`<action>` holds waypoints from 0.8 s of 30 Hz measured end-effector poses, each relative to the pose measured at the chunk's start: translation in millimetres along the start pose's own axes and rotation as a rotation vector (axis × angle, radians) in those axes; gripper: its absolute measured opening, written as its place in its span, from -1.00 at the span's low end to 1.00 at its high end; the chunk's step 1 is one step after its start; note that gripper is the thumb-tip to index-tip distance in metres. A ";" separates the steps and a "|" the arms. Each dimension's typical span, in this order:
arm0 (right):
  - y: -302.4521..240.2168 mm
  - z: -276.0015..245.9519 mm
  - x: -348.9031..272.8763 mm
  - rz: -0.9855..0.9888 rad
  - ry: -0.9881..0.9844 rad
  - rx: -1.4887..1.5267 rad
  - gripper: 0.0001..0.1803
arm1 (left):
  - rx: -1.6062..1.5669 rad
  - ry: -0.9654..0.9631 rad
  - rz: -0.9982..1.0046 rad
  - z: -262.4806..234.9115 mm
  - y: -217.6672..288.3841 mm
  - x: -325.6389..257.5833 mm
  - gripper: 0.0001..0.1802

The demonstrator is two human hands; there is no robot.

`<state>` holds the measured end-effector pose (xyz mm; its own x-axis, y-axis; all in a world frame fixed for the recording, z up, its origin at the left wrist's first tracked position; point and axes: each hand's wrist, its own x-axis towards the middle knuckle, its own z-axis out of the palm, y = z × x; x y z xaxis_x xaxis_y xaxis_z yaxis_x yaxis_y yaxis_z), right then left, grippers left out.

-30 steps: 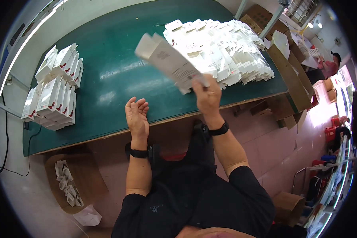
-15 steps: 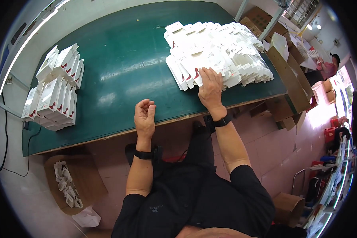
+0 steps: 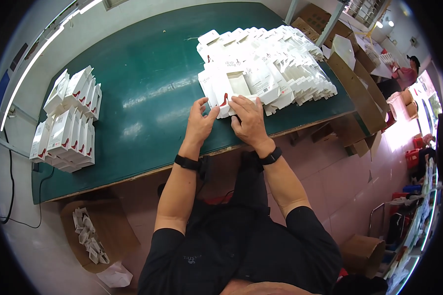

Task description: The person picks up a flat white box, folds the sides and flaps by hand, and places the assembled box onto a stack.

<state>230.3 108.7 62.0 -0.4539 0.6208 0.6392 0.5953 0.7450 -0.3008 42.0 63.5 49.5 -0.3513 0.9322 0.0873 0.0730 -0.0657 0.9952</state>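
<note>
A white folding carton (image 3: 221, 92) with a red high-heel shoe print and a window cutout lies at the near left of a large spread of overlapping flat cartons (image 3: 280, 59). My right hand (image 3: 249, 120) has its fingers over the carton's near edge, with the thumb tucked lower, and grips it there. At the carton's left near corner is my left hand (image 3: 200, 123); its thumb and fingers are curved and apart, with nothing held between them. Whether its fingertips touch the carton I cannot tell.
Formed cartons (image 3: 66, 123) stand stacked at the left of the green table (image 3: 147, 64). Below it, a brown box (image 3: 120, 231) holds small white pieces. Open cardboard boxes (image 3: 352, 93) stand at the right edge. Another person (image 3: 406, 73) sits far right.
My left hand has moved right and up to the carton. My right hand has shifted slightly left and nearer, and the shoe-print carton has come toward me, its window now showing.
</note>
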 end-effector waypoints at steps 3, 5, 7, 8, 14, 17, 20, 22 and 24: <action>2.3 -8.1 1.3 0.078 0.063 0.017 -0.57 | 0.034 0.000 -0.043 11.0 -3.6 12.9 -0.22; 7.2 -5.3 4.2 0.120 0.074 0.098 -0.63 | -0.002 0.010 -0.062 18.5 -5.3 21.6 -0.18; 10.5 -1.4 5.9 0.142 0.080 0.140 -0.66 | -0.078 0.042 -0.098 23.5 -7.6 30.0 -0.11; 11.4 1.0 6.8 0.133 0.086 0.235 -0.68 | -0.077 0.042 -0.097 24.8 -8.9 34.1 -0.11; 4.2 12.9 10.8 0.052 0.107 0.511 -0.75 | -0.040 0.046 -0.105 25.3 -11.4 40.2 -0.05; 2.9 7.2 10.3 0.031 0.207 0.404 -0.73 | -0.034 0.069 -0.121 24.1 -13.0 37.8 -0.06; 7.0 5.5 7.5 0.103 0.301 0.314 -0.72 | -0.032 0.097 -0.127 19.1 -18.1 36.6 -0.07; 12.6 6.4 2.9 0.276 0.390 0.231 -0.70 | -0.021 0.096 -0.112 16.1 -19.1 35.2 -0.09; 16.6 9.2 -2.2 0.317 0.379 0.236 -0.70 | -0.017 0.088 -0.107 16.6 -17.7 33.3 -0.10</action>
<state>235.1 122.0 49.2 0.0200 0.7248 0.6887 0.4791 0.5976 -0.6429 44.6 101.7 34.1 -0.4371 0.8993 -0.0162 0.0151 0.0253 0.9996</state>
